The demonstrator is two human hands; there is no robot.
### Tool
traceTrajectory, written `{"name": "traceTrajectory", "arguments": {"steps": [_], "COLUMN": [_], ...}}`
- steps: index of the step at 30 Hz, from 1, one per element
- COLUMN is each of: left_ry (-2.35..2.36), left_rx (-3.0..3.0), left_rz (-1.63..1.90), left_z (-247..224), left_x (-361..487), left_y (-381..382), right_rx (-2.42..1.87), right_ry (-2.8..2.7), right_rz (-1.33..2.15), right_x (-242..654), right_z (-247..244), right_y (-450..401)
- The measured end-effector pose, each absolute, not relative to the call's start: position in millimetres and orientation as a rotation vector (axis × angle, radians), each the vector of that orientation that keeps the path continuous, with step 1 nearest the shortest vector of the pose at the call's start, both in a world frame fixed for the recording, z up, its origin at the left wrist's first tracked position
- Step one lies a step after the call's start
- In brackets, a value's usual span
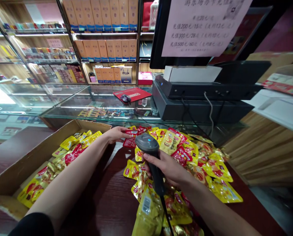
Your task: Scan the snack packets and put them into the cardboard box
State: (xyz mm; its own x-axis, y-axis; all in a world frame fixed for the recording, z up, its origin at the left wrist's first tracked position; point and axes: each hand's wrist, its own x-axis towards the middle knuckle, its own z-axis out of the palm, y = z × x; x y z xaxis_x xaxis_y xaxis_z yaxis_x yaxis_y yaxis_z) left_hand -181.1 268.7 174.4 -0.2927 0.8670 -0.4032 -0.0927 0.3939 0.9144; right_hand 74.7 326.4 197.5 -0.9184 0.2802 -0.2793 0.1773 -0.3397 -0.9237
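Observation:
My right hand (167, 167) is shut around the grip of a black handheld barcode scanner (148, 152), held above a heap of yellow and red foil snack packets (183, 170). The scanner's head points up and away from me, and its cable runs down past the heap. My left hand (117, 135) reaches across to the far edge of the heap, its fingers closing over a red snack packet (130, 141). An open cardboard box (48, 154) to the left holds more of the same packets (72, 152).
The packets and box rest on a dark wood counter (112, 190). Beyond is a glass display case (99, 106) with a computer mouse (125, 98) on a red mat (133, 94). A black till unit (200, 98) and monitor with a paper notice (202, 26) stand right; shelves of boxes fill the back.

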Motion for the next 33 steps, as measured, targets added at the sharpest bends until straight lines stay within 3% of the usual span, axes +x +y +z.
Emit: {"name": "traceTrajectory", "arguments": {"steps": [33], "left_ry": [1.665], "left_rx": [0.887], "left_rz": [0.987], "left_z": [175], "left_x": [-174], "left_y": [267], "right_rx": [-0.616], "right_ry": [-1.746], "right_rz": [2.426], "right_x": [73], "right_z": [194], "right_y": [327]}}
